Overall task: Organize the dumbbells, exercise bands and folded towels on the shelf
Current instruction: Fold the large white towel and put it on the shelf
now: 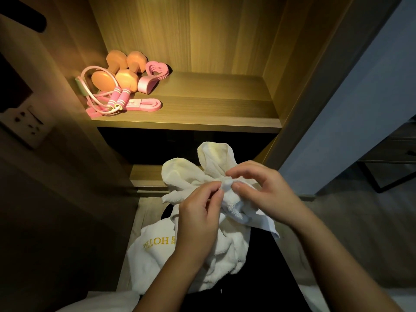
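A small white towel [191, 174] hangs bunched in front of me, below the shelf. My left hand [198, 212] and my right hand [261, 188] both pinch its edge close together. A larger white towel with gold HOTEL lettering [155, 248] lies crumpled under my arms. On the lit wooden shelf [202, 113], at its left, lie two orange dumbbells [119, 70], a pink skipping rope [117, 100], a flat pink exercise band [144, 104] and a pink heart-shaped band bundle [153, 75].
The shelf sits in a wooden niche with side walls left and right; its right two thirds are bare wood. A dark opening [180, 145] lies under the shelf. A wall socket plate [29, 124] is at the left. A blue-grey wall [360, 97] stands at the right.
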